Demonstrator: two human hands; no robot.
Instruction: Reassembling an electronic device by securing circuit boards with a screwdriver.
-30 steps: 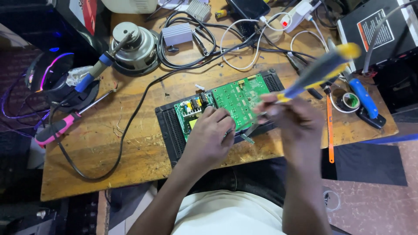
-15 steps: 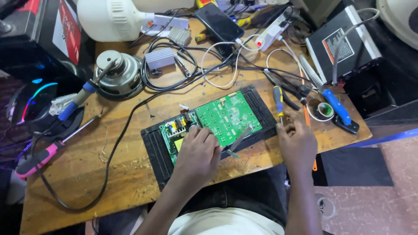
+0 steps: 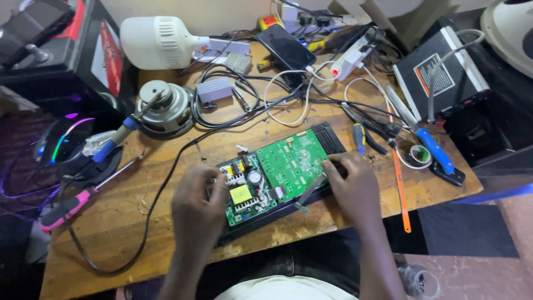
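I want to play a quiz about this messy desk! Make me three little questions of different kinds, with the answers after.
1. True or false: both hands are touching the green circuit board.
2. Which thing lies on the table's left edge? A) a pink-handled tool B) a banana C) a teacup
3. Fill the gap: the big white lamp bulb lies at the ____ of the table.

Key
1. True: the left hand rests on the board's left end and the right hand on its right end.
2. A, the pink-handled tool.
3. Back, on the left side, far from the person.
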